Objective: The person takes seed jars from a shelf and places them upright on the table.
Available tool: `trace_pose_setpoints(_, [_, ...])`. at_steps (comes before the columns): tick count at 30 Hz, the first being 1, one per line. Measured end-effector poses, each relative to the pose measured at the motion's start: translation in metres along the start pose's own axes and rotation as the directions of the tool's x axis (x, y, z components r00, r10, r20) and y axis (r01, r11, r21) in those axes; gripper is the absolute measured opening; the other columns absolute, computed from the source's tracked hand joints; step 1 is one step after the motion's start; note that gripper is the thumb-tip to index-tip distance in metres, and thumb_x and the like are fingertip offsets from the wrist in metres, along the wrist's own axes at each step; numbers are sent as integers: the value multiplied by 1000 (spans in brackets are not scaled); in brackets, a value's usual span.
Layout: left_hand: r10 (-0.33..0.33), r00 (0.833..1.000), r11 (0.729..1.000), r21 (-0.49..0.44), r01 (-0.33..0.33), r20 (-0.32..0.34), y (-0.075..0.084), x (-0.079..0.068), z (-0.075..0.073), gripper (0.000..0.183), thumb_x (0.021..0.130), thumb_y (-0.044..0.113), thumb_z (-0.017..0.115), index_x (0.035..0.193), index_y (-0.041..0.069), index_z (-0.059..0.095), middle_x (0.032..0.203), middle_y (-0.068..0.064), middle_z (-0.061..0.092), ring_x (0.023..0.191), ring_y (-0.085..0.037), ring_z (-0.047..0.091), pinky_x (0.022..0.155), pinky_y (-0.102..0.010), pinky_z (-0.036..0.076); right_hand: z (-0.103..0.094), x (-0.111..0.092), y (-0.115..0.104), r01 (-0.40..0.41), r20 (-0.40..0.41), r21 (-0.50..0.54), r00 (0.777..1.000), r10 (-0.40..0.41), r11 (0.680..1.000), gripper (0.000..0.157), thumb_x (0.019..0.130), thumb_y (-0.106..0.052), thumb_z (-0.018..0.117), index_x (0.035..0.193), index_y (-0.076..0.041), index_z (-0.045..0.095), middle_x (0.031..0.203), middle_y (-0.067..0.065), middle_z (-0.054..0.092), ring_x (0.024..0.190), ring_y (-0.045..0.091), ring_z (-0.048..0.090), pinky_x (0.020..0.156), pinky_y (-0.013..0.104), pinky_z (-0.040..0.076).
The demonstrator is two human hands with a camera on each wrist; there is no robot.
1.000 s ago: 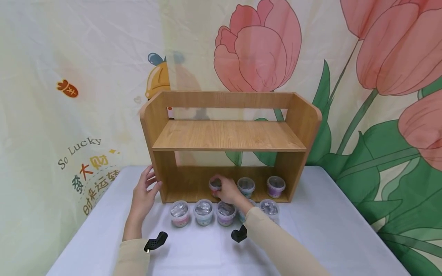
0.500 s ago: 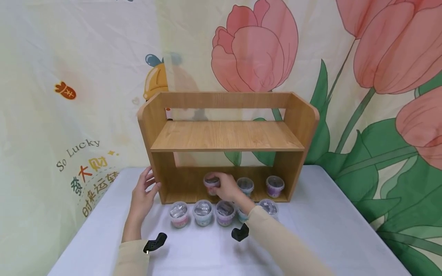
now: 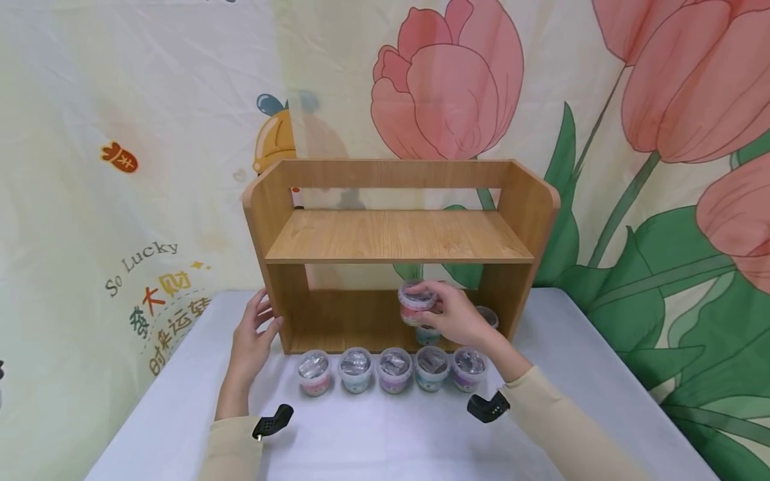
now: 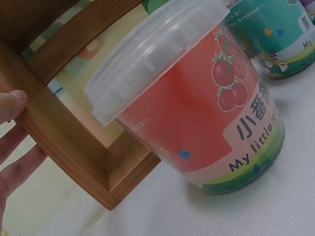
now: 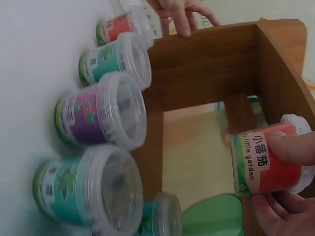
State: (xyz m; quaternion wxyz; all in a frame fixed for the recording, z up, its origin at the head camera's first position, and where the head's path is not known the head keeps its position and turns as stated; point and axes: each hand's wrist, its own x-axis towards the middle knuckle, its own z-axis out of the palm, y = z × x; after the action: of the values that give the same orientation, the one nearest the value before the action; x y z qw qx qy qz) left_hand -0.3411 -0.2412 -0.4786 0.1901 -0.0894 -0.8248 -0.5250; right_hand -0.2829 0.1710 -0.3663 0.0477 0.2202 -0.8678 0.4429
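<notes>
My right hand [image 3: 451, 314] pinches a small red lidded plastic cup [image 5: 263, 162] between thumb and fingers. It holds the cup raised in front of the lower compartment of the wooden shelf [image 3: 400, 234]. The cup's label shows "My little garden". In the head view it overlaps a teal cup [image 3: 428, 335] standing inside the compartment; a purple cup [image 3: 490, 315] farther right is mostly hidden by my right hand. At the shelf's left side panel, my left hand [image 3: 252, 341] rests with its fingers along the outside and its thumb at the front edge.
On the white tablecloth [image 3: 373, 434], several lidded cups stand in a row before the shelf. The leftmost is a red cup [image 4: 197, 113]; a teal cup [image 3: 355, 371] and a purple cup [image 3: 394, 371] follow. A tulip-printed curtain [image 3: 337, 80] hangs behind.
My right hand has lifted the red cup off the shelf's lower board and moved it right and up, uncovering the right part of the front row. My left hand stays put.
</notes>
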Motion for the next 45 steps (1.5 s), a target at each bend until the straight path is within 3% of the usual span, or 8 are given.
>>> trace_pose_setpoints(9, [11,1000,1000,6,-11,-1,0,2,0,77,107,13,65,166,44,26,158,-22,49,144,-46,51,112,-69,46,-46,-39,18,8,-69,-5,998,-8,1000,47,97,-5,77,142,-13,64,140,20,61,118,34,69,93,31,64])
trace_pose_setpoints(17, [15,1000,1000,14,-15,-6,3,4,-1,77,107,13,65,166,44,26,158,-22,50,144,-45,51,108,-63,52,-74,-69,35,-56,-92,-8,994,55,998,48,97,-6,77,143,-13,63,142,18,59,127,40,63,98,34,62])
trace_pose_setpoints(20, [9,1000,1000,13,-9,-2,4,5,0,77,107,15,65,166,46,26,158,-21,49,144,-45,51,110,-66,49,-81,-81,45,-55,-93,-32,994,52,998,47,98,-9,77,143,-12,63,141,17,61,127,40,62,99,30,61])
trace_pose_setpoints(24, [20,1000,1000,4,-20,-3,6,6,0,77,107,15,65,166,45,27,158,-21,50,143,-44,52,111,-66,49,-86,-96,58,-31,-105,-78,994,22,997,45,98,-12,77,142,-13,65,138,15,64,124,31,63,98,23,58])
trace_pose_setpoints(31, [33,999,999,-9,-33,7,8,7,1,77,107,14,65,166,45,27,158,-20,50,143,-44,52,107,-61,53,-91,-113,84,-41,-97,-56,995,36,998,47,97,-12,79,142,-14,64,142,17,62,117,-1,60,97,16,55])
trace_pose_setpoints(39, [19,1000,1000,-3,-19,3,5,7,2,77,107,13,65,166,45,27,158,-20,50,144,-44,51,109,-63,52,-90,-127,112,-79,-89,-52,993,74,996,50,96,-14,80,142,-12,63,145,19,60,120,-5,57,99,18,55])
trace_pose_setpoints(45, [-3,1000,1000,0,3,4,0,3,1,77,107,13,65,166,44,26,159,-20,49,144,-45,50,111,-64,50,-83,-134,134,-96,-32,-3,995,96,995,51,94,-13,82,142,-11,63,145,19,60,122,-4,56,99,20,56])
